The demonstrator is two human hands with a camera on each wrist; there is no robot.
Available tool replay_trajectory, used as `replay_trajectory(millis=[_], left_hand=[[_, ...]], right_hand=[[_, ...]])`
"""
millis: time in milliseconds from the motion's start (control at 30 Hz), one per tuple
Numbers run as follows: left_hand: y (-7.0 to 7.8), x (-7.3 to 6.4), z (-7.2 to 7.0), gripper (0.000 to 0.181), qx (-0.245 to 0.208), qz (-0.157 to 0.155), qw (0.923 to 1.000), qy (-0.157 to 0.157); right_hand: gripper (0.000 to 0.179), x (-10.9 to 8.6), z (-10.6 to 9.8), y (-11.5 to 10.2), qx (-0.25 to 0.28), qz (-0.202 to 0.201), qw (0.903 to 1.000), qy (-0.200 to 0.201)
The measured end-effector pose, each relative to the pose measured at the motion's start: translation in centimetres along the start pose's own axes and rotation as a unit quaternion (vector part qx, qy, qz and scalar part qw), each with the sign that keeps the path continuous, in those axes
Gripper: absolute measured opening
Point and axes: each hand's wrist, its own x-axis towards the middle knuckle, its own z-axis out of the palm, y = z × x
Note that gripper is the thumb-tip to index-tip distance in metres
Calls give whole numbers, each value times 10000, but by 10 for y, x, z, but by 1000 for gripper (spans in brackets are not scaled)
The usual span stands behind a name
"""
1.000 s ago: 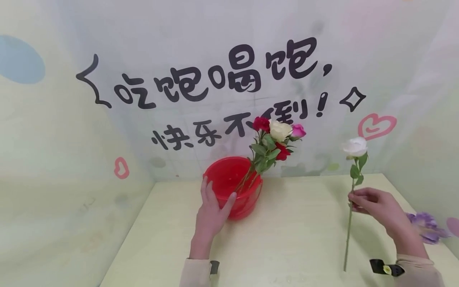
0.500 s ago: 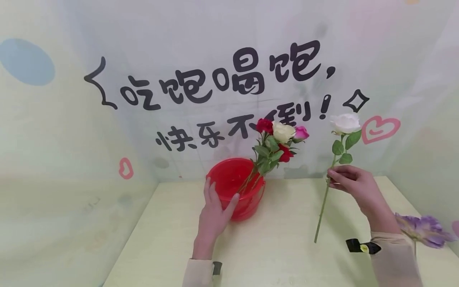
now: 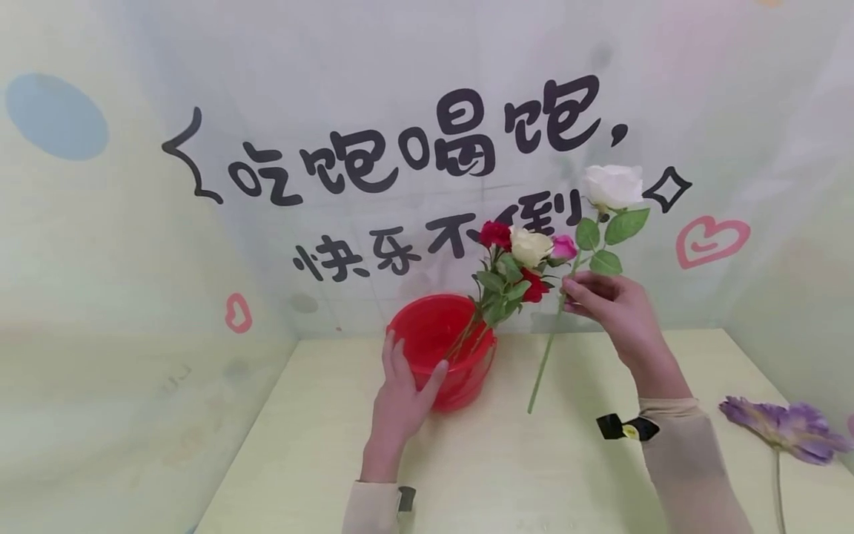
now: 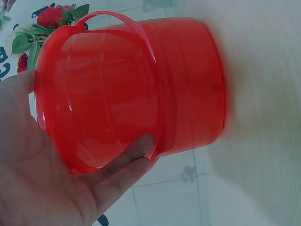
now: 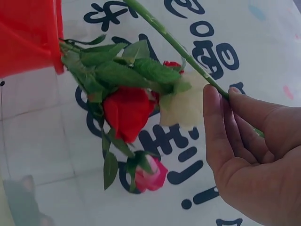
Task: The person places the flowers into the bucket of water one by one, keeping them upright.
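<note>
A red bucket [image 3: 463, 389] stands on the table near the back wall. My left hand [image 3: 398, 397] holds its near left side, the thumb at the rim and the fingers spread along the wall [image 4: 108, 94]. Several flowers lean out over the bucket's right rim: a cream rose [image 3: 530, 247], a red rose [image 5: 127, 113], a pink rosebud [image 5: 149, 174] and a dark red bloom [image 3: 495, 234]. Right of them, my right hand [image 3: 617, 308] pinches the green stem of a white rose [image 3: 614, 187] between thumb and fingertips. Its bloom points up, and the stem slants down left toward the table.
At the right edge of the pale table [image 3: 480, 475] is a purple flower [image 3: 787, 430] on a thin stem. Behind the table hangs a printed cloth [image 3: 373, 59] with black lettering. More pale cloth [image 3: 120, 297] closes off the left side.
My right hand has carried the white rose left and up, closer to the bucket. The purple flower shows more fully now. My left hand keeps its place on the bucket.
</note>
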Motion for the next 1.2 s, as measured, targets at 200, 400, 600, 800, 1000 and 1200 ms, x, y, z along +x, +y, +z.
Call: replay_trajectory(millis=[200, 400, 600, 800, 1000, 1200], left_hand=[[1, -2, -1, 112, -36, 71, 9999, 70], [5, -2, -3, 111, -25, 71, 9999, 80], [4, -1, -2, 113, -11, 71, 10000, 54], [2, -3, -2, 113, -35, -34, 10000, 39], [1, -2, -2, 112, -68, 13, 10000, 58], [2, -2, -2, 112, -88, 59, 9999, 52]], right_hand=[[25, 16, 31, -9, 342, -317, 9987, 199], [19, 27, 49, -9, 629, -919, 9915, 668], [26, 35, 67, -2, 220, -1527, 9827, 1021], [28, 33, 88, 12, -263, -1410, 9846, 1000], [27, 29, 108, 25, -201, -1145, 9908, 687], [28, 25, 112, 42, -242, -675, 9959, 548]])
